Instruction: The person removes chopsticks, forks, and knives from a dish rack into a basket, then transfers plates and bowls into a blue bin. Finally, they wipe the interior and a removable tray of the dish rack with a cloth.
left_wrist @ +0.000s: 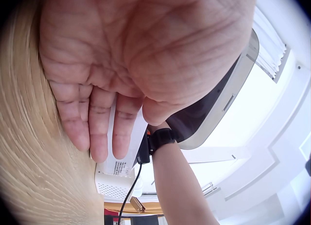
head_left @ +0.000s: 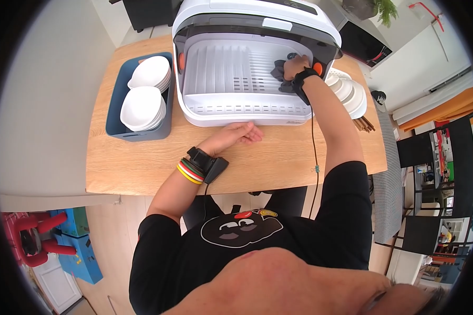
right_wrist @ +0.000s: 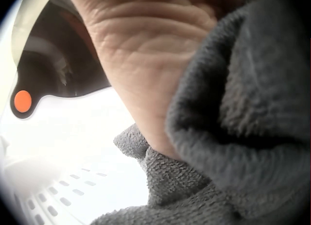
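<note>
A white dish storage box (head_left: pixel 194 111) with a raised dark see-through lid stands on the table, its slotted rack (head_left: pixel 215 68) showing inside. My right hand (head_left: pixel 296 67) reaches into the box's right side and grips a crumpled dark grey cloth (head_left: pixel 279 71). Close up in the right wrist view, the fuzzy cloth (right_wrist: pixel 194 186) bunches around the palm and hides the fingers. On the wooden table, my left hand (head_left: pixel 235 135) lies by the box's front edge, holding nothing. The left wrist view shows its palm (left_wrist: pixel 141 50) with relaxed, nearly straight fingers.
Left of the box, a blue bin (head_left: pixel 136 135) holds stacked white bowls (head_left: pixel 142 107). White plates (head_left: pixel 347 92) stand at the right, with brown chopsticks (head_left: pixel 363 124) near the table edge. A cable (head_left: pixel 315 142) hangs from the right wrist across the table (head_left: pixel 268 173).
</note>
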### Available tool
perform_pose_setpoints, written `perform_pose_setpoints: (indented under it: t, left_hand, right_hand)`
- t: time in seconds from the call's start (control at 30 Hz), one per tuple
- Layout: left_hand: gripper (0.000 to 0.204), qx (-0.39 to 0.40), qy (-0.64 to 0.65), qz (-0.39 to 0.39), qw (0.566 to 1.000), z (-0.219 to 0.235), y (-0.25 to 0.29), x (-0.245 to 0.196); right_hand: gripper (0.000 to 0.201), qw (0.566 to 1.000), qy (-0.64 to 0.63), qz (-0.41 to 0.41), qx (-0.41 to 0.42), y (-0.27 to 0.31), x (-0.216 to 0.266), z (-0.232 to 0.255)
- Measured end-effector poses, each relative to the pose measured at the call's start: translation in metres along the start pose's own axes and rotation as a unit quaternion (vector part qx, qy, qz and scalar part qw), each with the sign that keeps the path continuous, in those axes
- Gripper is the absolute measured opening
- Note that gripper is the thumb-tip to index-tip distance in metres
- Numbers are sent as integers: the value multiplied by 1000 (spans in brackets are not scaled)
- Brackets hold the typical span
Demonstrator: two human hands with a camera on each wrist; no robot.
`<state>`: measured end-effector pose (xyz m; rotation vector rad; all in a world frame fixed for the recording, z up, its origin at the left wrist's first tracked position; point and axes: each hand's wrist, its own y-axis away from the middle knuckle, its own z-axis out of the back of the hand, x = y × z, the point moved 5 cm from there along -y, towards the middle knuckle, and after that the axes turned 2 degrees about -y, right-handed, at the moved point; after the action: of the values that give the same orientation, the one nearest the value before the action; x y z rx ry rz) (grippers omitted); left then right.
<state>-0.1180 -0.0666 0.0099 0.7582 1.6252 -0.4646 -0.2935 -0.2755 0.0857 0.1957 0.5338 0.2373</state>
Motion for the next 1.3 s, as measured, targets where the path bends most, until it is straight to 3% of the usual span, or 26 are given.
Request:
perform_pose_setpoints:
  t: [0.17, 0.43, 0.67, 0.77, 0.9, 1.0, 1.07, 1.3]
  left_hand:
    - [51, -1, 2, 1, 1000, -1, 1, -1]
    - [50, -1, -2, -1, 1000, -3, 1, -2]
    - [47, -2, -9, 6, 1000, -3, 1, -4]
    - [46, 0, -13, 5, 1000, -3, 1, -5]
    - [45, -4, -11, 10, 1000, -2, 1, -3]
    - [45, -4, -11, 8, 1000, -2, 2, -4]
    - [45, -2, -14, 9, 1000, -3, 2, -5]
    - [44, 3, -12, 11, 1000, -2, 0, -1]
  right_hand:
    - [28, 1000, -22, -1, -15, -4, -2, 0]
    - [26, 994, -45, 63, -79, -4, 6, 5]
    - [31, 988, -101, 93, -74, -11, 25, 17]
    - [56, 986, -130, 100, -43, -14, 33, 21]
    - [56, 981, -152, 107, -51, -16, 42, 26]
    - [44, 973, -190, 110, -68, -16, 49, 32]
    - [59, 974, -183, 126, -35, -15, 53, 36]
    - [61, 966, -230, 117, -24, -23, 49, 29]
